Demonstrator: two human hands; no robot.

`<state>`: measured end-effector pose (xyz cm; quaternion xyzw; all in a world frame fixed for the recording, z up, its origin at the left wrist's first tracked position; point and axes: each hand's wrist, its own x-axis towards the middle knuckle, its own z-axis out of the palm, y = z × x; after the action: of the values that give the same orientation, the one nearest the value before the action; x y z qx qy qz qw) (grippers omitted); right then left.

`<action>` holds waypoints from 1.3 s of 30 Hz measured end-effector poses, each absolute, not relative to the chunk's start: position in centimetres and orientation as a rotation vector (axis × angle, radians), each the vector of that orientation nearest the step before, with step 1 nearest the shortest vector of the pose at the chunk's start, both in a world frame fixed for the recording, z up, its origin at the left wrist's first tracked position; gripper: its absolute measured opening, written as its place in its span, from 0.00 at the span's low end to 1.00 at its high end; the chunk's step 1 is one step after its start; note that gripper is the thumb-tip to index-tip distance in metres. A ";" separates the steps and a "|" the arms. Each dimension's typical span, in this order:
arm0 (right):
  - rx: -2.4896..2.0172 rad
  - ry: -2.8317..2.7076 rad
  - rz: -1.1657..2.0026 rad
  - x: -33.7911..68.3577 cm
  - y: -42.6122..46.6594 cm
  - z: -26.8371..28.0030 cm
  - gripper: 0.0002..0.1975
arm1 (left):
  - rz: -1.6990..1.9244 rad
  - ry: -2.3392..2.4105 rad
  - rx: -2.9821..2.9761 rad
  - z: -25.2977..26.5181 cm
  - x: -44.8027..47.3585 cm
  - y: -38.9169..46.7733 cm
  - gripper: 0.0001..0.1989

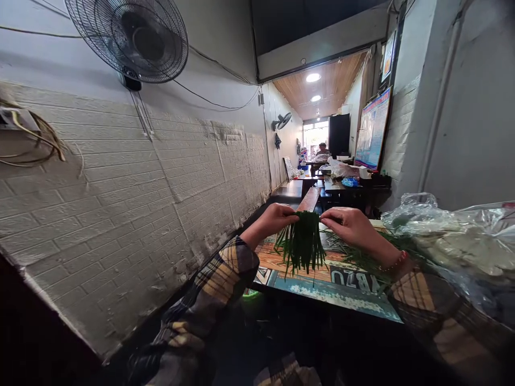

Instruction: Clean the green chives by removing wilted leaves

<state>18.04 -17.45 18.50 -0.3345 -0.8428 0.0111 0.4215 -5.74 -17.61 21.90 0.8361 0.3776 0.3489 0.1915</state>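
A bunch of long, thin green leaves that look like chives [304,241] hangs down over the table, its loose ends fanned out. The top left corner of the bunch is pinched by my left hand [279,217], fingers closed. Opposite it, my right hand [348,226] is closed on the top right corner. More loose chives [354,253] lie on the table behind and beside my right wrist. The table [306,292] has a printed wood-plank top with letters on it.
Clear plastic bags [462,241] with pale contents fill the table's right side. A brick-pattern wall [169,177] with a mounted fan [140,40] runs along the left. Below the table edge shows a green rim [251,294]. Farther back are dark tables and a seated person [322,150].
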 end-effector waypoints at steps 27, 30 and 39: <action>-0.867 -1.988 0.263 18.4 -16.8 16.6 0.14 | 1.377 1.029 1.785 19.7 -5.3 -18.2 0.11; -0.863 -1.999 0.250 18.3 -17.0 16.9 0.14 | 1.350 1.034 1.846 19.8 -5.5 -18.0 0.10; -0.854 -2.044 0.229 18.0 -17.3 16.1 0.13 | 1.271 0.946 1.969 18.8 -5.3 -18.0 0.10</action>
<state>17.98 -17.32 16.11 -0.3441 -0.8235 0.0924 0.4415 -5.32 -18.01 18.80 0.7427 0.3568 0.4794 0.3021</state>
